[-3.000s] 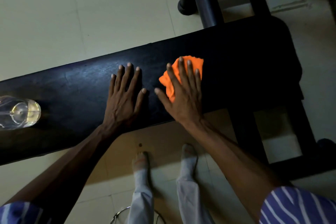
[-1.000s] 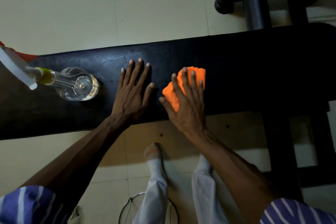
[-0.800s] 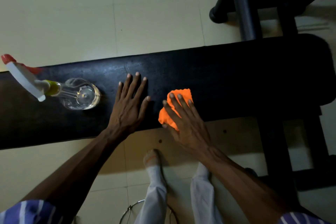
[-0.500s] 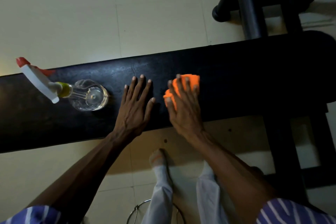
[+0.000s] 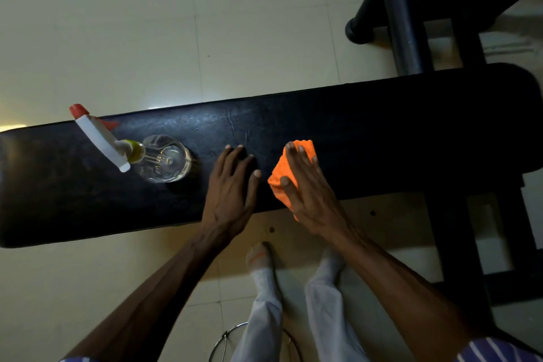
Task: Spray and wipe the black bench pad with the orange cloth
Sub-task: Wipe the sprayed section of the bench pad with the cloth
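Observation:
The black bench pad [image 5: 382, 132] runs across the view from left to right. My right hand [image 5: 308, 188] lies flat on the orange cloth [image 5: 280, 175], pressing it to the pad near the front edge; part of the cloth hangs over that edge. My left hand [image 5: 232, 191] rests palm down on the pad just left of the cloth, fingers spread, holding nothing. A clear spray bottle [image 5: 164, 160] with a white trigger head and red nozzle stands on the pad to the left of my left hand.
Black metal frame tubes [image 5: 405, 26] rise behind the pad at the upper right, and a frame leg [image 5: 452, 238] stands under its right end. My legs and feet [image 5: 264, 267] are on the pale tiled floor [image 5: 117, 23] below the pad. A metal ring [image 5: 226, 338] lies near my feet.
My right hand has slid the orange cloth back and forth over the pad, now drawn toward the front edge. The left hand stayed planted. The view shifted so the spray bottle shows fully.

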{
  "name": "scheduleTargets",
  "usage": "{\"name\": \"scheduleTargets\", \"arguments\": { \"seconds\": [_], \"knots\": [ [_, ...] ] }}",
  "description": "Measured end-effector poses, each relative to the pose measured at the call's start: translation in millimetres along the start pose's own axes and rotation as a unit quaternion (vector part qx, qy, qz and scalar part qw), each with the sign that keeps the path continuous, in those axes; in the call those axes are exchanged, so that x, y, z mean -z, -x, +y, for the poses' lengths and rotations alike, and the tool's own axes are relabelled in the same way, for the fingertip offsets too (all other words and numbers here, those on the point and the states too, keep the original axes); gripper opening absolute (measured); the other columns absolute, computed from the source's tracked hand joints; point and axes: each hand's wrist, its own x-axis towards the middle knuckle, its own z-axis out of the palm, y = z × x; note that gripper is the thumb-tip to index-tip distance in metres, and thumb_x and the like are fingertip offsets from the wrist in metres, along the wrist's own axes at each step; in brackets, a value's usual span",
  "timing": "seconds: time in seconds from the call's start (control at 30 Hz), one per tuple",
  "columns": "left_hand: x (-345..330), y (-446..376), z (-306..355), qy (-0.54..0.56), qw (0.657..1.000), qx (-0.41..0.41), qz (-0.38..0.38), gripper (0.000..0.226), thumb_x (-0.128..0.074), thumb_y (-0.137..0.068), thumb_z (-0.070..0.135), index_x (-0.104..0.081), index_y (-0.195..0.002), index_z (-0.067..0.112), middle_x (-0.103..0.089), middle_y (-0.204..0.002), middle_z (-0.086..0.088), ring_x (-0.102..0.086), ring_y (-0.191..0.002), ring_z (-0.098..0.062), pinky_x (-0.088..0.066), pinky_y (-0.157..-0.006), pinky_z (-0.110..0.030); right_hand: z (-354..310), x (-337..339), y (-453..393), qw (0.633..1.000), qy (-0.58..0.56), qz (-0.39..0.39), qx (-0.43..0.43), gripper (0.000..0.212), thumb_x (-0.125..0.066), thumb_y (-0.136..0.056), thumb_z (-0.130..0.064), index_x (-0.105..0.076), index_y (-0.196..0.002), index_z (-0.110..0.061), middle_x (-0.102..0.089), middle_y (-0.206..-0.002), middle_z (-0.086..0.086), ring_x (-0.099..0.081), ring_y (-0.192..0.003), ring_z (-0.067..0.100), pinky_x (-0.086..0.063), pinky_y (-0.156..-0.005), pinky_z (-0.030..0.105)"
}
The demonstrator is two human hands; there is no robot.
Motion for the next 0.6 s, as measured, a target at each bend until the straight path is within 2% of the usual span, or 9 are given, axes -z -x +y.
{"name": "scheduleTargets", "arguments": {
  "seconds": [0.07,0.17,0.2,0.23,0.27,0.33,0.47,0.5,0.6],
  "knots": [
    [-4.5,8.4,14.0,0.017,1.000,0.000,0.000,0.042,-0.043,-0.108,0.037,-0.065,-0.131,0.010,-0.054,-0.146,-0.012,-0.038,-0.145,-0.030,-0.031,-0.123,-0.046,-9.7,3.1,-0.5,0.990,-0.128,0.020,-0.056,0.061,-0.028,-0.111,-0.038,-0.021,-0.167,-0.012,-0.012,-0.173,-0.015,-0.006,-0.163,0.002,-0.004,-0.135,0.033],
    [-14.7,14.7,36.1,0.051,0.998,0.030,-0.016,0.049,-0.044,-0.103,0.055,-0.070,-0.118,0.016,-0.055,-0.139,-0.006,-0.045,-0.132,-0.027,-0.040,-0.112,-0.043,-18.8,18.3,-6.0,0.933,-0.310,0.078,-0.167,0.059,-0.025,-0.110,-0.041,-0.036,-0.162,-0.017,-0.035,-0.155,-0.044,-0.032,-0.150,-0.013,-0.023,-0.129,0.025],
    [-18.3,13.5,41.6,0.060,0.997,0.052,-0.017,0.050,-0.049,-0.100,0.059,-0.071,-0.110,0.016,-0.055,-0.136,-0.005,-0.045,-0.129,-0.026,-0.041,-0.109,-0.041,-20.3,24.0,-8.5,0.909,-0.356,0.094,-0.193,0.057,-0.024,-0.111,-0.041,-0.039,-0.160,-0.016,-0.048,-0.149,-0.039,-0.041,-0.146,-0.010,-0.028,-0.128,0.029],
    [-21.3,10.3,45.6,0.070,0.995,0.076,-0.014,0.048,-0.056,-0.096,0.060,-0.069,-0.101,0.015,-0.055,-0.132,-0.006,-0.045,-0.125,-0.026,-0.042,-0.105,-0.038,-21.4,29.4,-10.2,0.886,-0.400,0.105,-0.211,0.054,-0.021,-0.114,-0.040,-0.039,-0.159,-0.015,-0.057,-0.146,-0.024,-0.050,-0.142,-0.002,-0.033,-0.127,0.033],
    [-23.7,5.9,48.7,0.082,0.992,0.097,-0.009,0.044,-0.064,-0.093,0.058,-0.065,-0.094,0.014,-0.055,-0.127,-0.007,-0.045,-0.119,-0.025,-0.041,-0.101,-0.037,-22.2,35.1,-11.5,0.865,-0.435,0.111,-0.225,0.053,-0.019,-0.116,-0.039,-0.039,-0.158,-0.015,-0.061,-0.145,-0.009,-0.056,-0.137,0.004,-0.037,-0.125,0.036],
    [-23.6,-3.5,53.5,0.110,0.986,0.124,-0.005,0.033,-0.074,-0.091,0.045,-0.055,-0.085,0.018,-0.054,-0.115,-0.007,-0.045,-0.108,-0.024,-0.042,-0.092,-0.037,-24.9,47.9,-12.7,0.840,-0.468,0.112,-0.251,0.056,-0.016,-0.115,-0.041,-0.044,-0.155,-0.013,-0.062,-0.146,0.008,-0.062,-0.132,0.010,-0.042,-0.123,0.036],
    [-7.9,-5.1,60.2,0.222,0.958,0.182,-0.022,0.022,-0.072,-0.094,0.027,-0.055,-0.085,0.017,-0.057,-0.083,0.003,-0.052,-0.075,-0.006,-0.045,-0.070,-0.029,-38.4,72.0,-11.1,0.837,-0.465,0.102,-0.271,0.052,-0.022,-0.115,-0.037,-0.053,-0.145,-0.008,-0.063,-0.144,0.015,-0.061,-0.135,0.023,-0.045,-0.119,0.043],
    [-1.3,0.1,63.0,0.259,0.943,0.205,-0.035,0.021,-0.071,-0.096,0.026,-0.055,-0.088,0.014,-0.057,-0.081,0.003,-0.052,-0.071,-0.002,-0.046,-0.067,-0.026,-43.1,77.5,-9.9,0.842,-0.457,0.096,-0.269,0.049,-0.026,-0.115,-0.034,-0.054,-0.144,-0.007,-0.063,-0.143,0.015,-0.061,-0.134,0.025,-0.047,-0.117,0.045],
    [21.4,25.1,67.1,0.319,0.916,0.244,-0.023,0.021,-0.069,-0.098,0.017,-0.054,-0.087,0.009,-0.054,-0.078,0.001,-0.048,-0.071,-0.005,-0.044,-0.068,-0.034,-60.1,87.5,-7.0,0.869,-0.421,0.067,-0.252,0.041,-0.036,-0.114,-0.029,-0.056,-0.142,-0.005,-0.064,-0.142,0.014,-0.062,-0.132,0.025,-0.052,-0.110,0.045]
  ]
}}
